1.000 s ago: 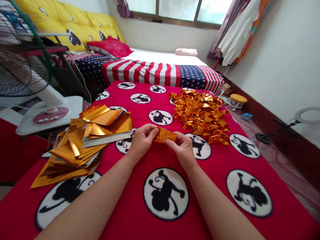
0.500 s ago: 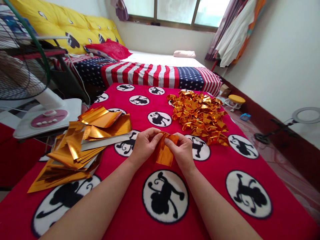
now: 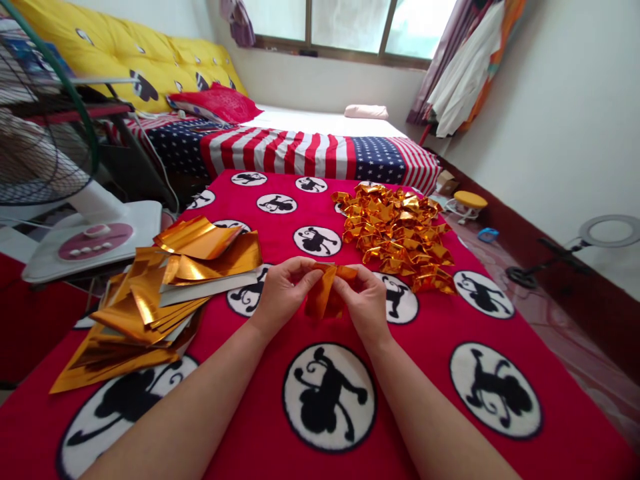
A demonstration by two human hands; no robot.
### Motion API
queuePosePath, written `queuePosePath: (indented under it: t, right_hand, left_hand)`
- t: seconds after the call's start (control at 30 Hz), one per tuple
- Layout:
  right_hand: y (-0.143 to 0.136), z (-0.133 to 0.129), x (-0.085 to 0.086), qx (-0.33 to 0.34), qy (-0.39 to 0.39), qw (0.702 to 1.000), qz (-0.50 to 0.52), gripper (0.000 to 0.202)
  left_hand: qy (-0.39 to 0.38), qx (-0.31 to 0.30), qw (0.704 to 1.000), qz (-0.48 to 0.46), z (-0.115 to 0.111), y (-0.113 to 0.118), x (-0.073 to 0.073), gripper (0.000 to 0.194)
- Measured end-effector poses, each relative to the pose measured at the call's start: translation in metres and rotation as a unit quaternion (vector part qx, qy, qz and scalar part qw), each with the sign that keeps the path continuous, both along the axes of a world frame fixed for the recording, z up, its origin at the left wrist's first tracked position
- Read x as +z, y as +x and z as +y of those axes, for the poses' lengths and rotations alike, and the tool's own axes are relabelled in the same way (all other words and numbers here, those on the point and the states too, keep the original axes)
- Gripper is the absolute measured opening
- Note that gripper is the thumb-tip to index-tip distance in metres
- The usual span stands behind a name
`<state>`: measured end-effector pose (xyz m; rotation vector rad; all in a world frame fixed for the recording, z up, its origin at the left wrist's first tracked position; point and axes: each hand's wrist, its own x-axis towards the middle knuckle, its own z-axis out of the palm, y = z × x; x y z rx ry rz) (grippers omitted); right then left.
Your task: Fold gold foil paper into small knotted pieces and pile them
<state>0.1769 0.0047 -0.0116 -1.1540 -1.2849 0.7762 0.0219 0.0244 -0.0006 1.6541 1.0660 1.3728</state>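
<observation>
A sheet of shiny gold foil paper (image 3: 325,293), bent with a crease down its middle, is pinched at its upper edge between both hands. My left hand (image 3: 287,287) grips its left side between thumb and fingers. On the right side, my right hand (image 3: 365,297) pinches it the same way. To the left lies a loose stack of flat gold foil sheets (image 3: 150,303), some showing a pale grey back. Beyond my right hand is a heap of folded gold foil pieces (image 3: 395,230).
Under everything spreads a red cloth (image 3: 425,373) with white circles and black figures. A fan (image 3: 95,233) stands close at the left edge. Behind is a bed (image 3: 295,153) with a striped cover. A yellow stool (image 3: 470,199) and a ring light (image 3: 610,230) stand at right.
The foil sheet hung flatter before; now it is creased down the middle, its lower part turned. Both hands stay nearly in place. The whole view has shifted slightly.
</observation>
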Motion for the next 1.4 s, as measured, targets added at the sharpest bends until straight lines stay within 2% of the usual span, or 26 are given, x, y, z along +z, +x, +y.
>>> queuePosePath:
  t: [0.07,0.13,0.23,0.3,0.37,0.43,0.53,0.67,0.87,1.1,1.4]
  right_hand:
    - [0.002,0.001,0.002,-0.023,0.025,0.999,-0.024,0.016]
    - [0.006,0.002,0.003,-0.05,0.043,0.997,-0.042,0.018]
    - [0.013,0.004,0.001,-0.099,0.04,0.993,-0.049,0.022]
    - [0.018,0.004,-0.002,-0.116,0.024,0.992,-0.053,0.021]
    - [0.022,0.003,-0.003,-0.108,0.012,0.992,-0.059,0.019]
    - [0.025,0.002,-0.005,-0.074,0.002,0.995,-0.073,0.016]
    - [0.025,0.001,-0.007,-0.011,-0.02,0.991,-0.131,0.01]
    - [0.022,0.0,-0.009,0.033,-0.032,0.974,-0.22,0.006]
    - [0.014,-0.007,-0.004,0.076,-0.032,0.957,-0.278,0.007]
    - [0.009,-0.008,0.0,0.069,-0.06,0.939,-0.333,0.01]
    - [0.008,-0.004,-0.002,0.06,-0.094,0.934,-0.34,0.008]
  left_hand:
    - [0.092,0.064,0.992,0.055,-0.001,-0.006,0.005,0.012]
    - [0.197,0.105,0.967,0.123,-0.001,-0.013,0.01,0.008]
    - [0.295,0.093,0.91,0.275,0.0,-0.02,0.009,0.011]
    - [0.303,0.054,0.876,0.37,0.001,-0.021,0.004,0.013]
    - [0.29,0.005,0.855,0.429,0.0,-0.018,-0.002,0.017]
    - [0.279,-0.031,0.843,0.459,-0.002,-0.016,-0.006,0.02]
    - [0.278,-0.053,0.832,0.478,-0.007,-0.017,-0.01,0.018]
    - [0.286,-0.072,0.842,0.452,-0.013,-0.026,-0.012,0.017]
    - [0.271,-0.062,0.864,0.42,-0.019,-0.035,-0.015,0.018]
    - [0.178,-0.066,0.901,0.39,-0.017,-0.036,-0.018,0.014]
    - [0.114,-0.053,0.927,0.353,-0.018,-0.031,-0.015,0.014]
